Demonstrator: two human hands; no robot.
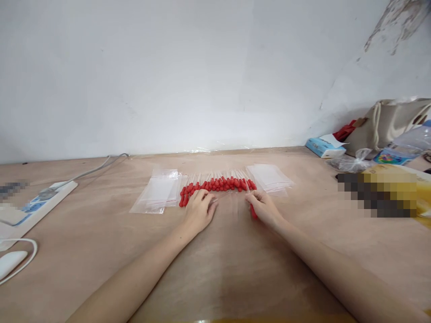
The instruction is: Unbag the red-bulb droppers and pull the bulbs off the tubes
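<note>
A row of thin pale sticks with red, rounded tips [222, 183] lies on the table, tips toward me. My left hand [199, 210] is at the near left side of the row, its thumb and fingers pinching the edge of a clear plastic bag [232, 204], hard to see against the table. My right hand [265, 208] is closed at the row's right end; a pale stick shows above its fingers and a red tip [253, 211] below them. Flat clear bags lie in a left stack [155, 193] and a right stack [269, 178].
On the left are a white power strip [40, 208] with a grey cable [97, 169] and a white device [12, 264]. At right stand a blue tissue box [325, 147], a beige bag [393, 125], a knotted plastic bag [352, 160] and a yellow package [392, 172]. A wall rises behind.
</note>
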